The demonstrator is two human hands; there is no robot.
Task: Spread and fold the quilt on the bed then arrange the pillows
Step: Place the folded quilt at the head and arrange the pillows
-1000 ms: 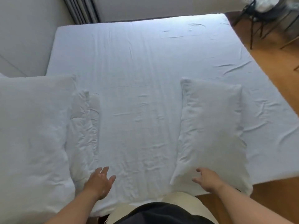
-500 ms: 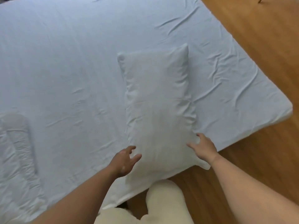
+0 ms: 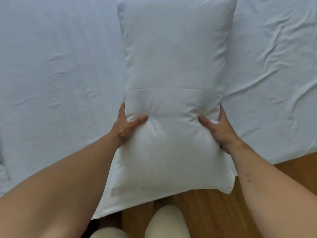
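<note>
The pillow (image 3: pixel 173 74) is gripped at both long sides by the left hand (image 3: pixel 126 127) and right hand (image 3: pixel 218 127); overhanging the bed (image 3: pixel 51 66) edge, probably for repositioning.

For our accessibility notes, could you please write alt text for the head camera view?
Both hands grip a white pillow by its sides, left hand and right hand pressing thumbs into it. It overhangs the edge of a bed's wrinkled white sheet, above a wooden floor.
</note>
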